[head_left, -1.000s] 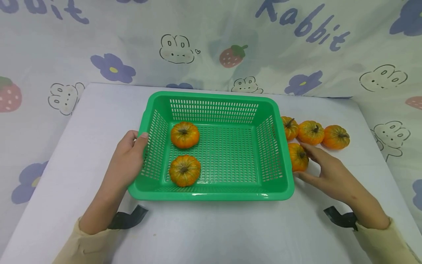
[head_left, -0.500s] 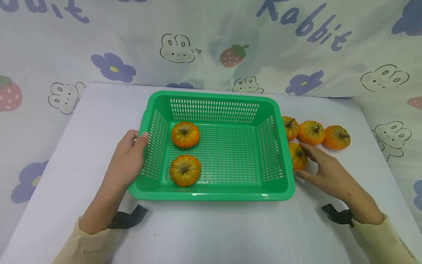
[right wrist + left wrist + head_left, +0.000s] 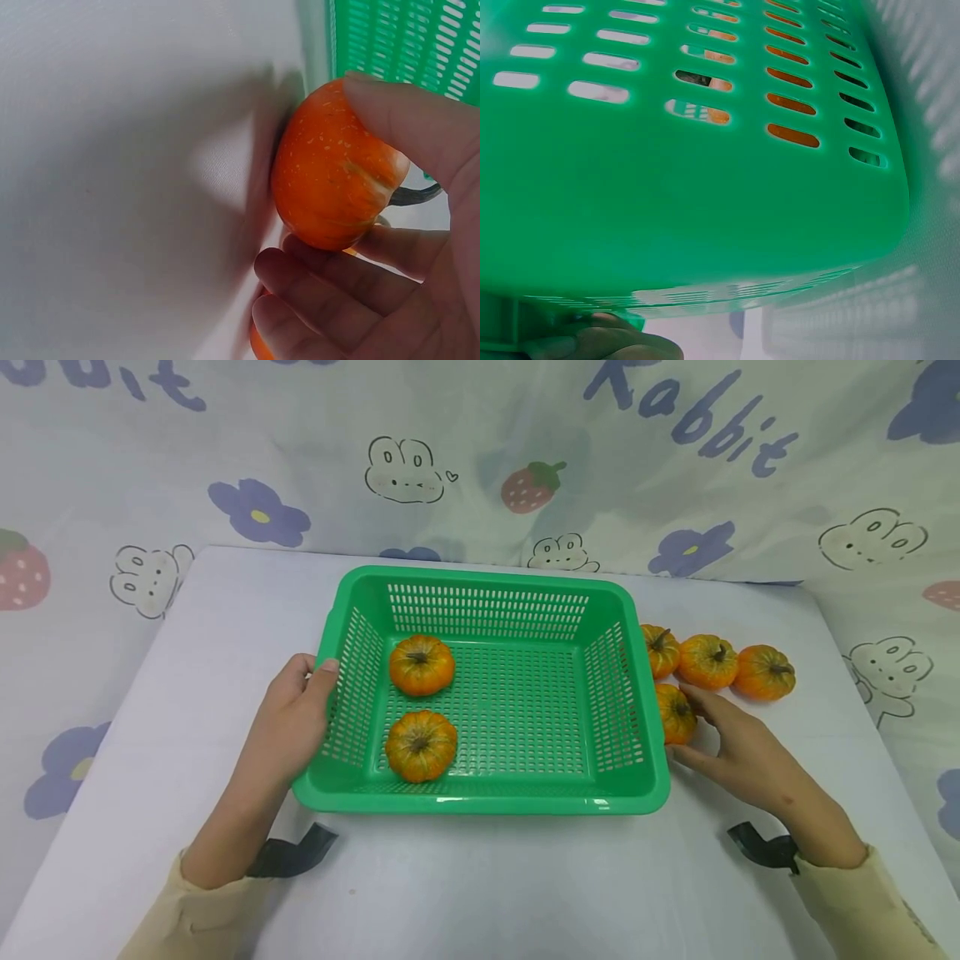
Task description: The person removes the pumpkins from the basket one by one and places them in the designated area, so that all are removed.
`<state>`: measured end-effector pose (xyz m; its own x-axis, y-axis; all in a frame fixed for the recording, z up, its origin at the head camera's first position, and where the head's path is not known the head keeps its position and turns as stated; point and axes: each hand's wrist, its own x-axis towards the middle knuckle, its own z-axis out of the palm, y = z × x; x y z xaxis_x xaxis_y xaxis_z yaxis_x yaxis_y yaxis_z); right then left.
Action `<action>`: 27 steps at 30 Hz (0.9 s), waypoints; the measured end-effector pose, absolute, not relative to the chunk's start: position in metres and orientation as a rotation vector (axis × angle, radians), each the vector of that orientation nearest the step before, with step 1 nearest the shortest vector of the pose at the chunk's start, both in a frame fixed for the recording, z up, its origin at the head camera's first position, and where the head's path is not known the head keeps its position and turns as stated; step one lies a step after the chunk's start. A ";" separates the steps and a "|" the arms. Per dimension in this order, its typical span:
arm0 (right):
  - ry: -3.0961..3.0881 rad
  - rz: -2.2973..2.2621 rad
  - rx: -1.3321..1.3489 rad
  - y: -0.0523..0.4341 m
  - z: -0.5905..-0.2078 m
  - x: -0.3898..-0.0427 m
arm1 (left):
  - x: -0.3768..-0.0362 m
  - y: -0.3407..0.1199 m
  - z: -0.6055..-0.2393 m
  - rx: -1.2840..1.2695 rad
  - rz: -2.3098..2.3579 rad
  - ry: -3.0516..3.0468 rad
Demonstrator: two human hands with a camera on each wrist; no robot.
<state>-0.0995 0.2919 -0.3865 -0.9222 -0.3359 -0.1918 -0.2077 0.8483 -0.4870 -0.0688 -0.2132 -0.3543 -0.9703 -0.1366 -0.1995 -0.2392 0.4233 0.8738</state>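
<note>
My left hand grips the left rim of a green plastic basket, thumb over the edge; its fingertips show low in the left wrist view. Two small orange pumpkins sit inside the basket's left half, one behind the other. Just outside the basket's right wall, my right hand holds another small pumpkin between thumb and fingers. In the right wrist view this pumpkin lies on its side against the white surface, its dark stem toward the palm. The basket wall partly hides it in the head view.
Behind the right hand, three more pumpkins stand in a row on the white table, the leftmost partly hidden by the basket. A curtain printed with rabbits, flowers and strawberries hangs behind the table.
My right hand and the pumpkin in it have shifted slightly left, toward the basket's right wall. The left hand, the basket and the other pumpkins have stayed put.
</note>
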 end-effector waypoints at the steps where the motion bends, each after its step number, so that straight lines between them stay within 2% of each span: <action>1: 2.756 -0.677 -0.413 0.292 -0.386 -0.099 | -0.069 -0.213 -0.354 -0.339 1.601 2.566; 27: 2.796 -0.641 -0.401 0.289 -0.387 -0.100 | -0.068 -0.213 -0.353 -0.346 1.606 2.566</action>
